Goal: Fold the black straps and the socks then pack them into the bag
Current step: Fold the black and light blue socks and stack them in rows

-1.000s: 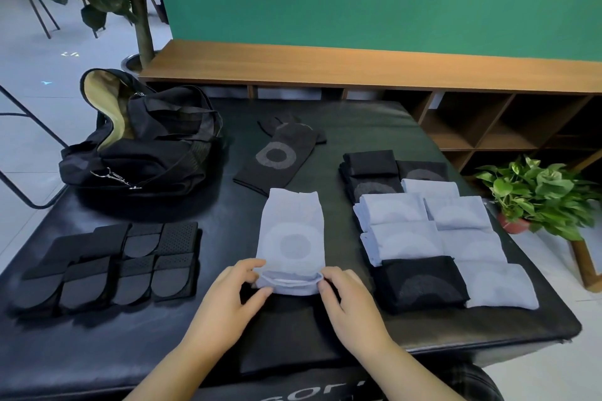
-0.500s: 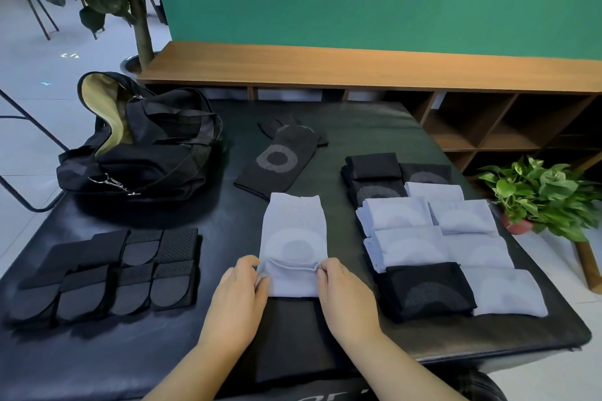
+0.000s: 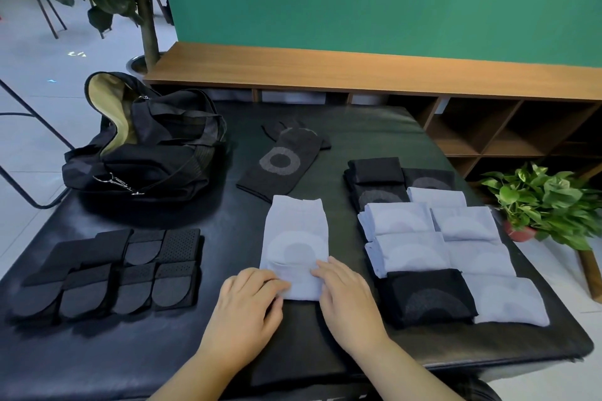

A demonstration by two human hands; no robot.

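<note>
Left hand (image 3: 250,296): fingers laid nearly straight and close together, tips pressing the near left corner of the pale blue knit sock with a grey ring print (image 3: 294,247). Right hand (image 3: 347,296): fingers slightly spread, flat on the near right edge of the same sock. Neither hand appears to pinch; both press the turned-up near end flat.

Sock lies lengthwise at the centre front of the black padded table (image 3: 374,133), first fold short, far end not yet folded.

Step in hand, as judged: folding the socks. Next move likely needs the folded edge gripped and carried further up, edges kept square.

Right: rows of folded pale blue and black socks (image 3: 426,238). Beyond: one unfolded black sock with grey ring (image 3: 280,166). Left: folded black perforated straps (image 3: 130,267). Far left: open black duffel bag with tan lining (image 3: 146,153); nothing visibly packed.
</note>
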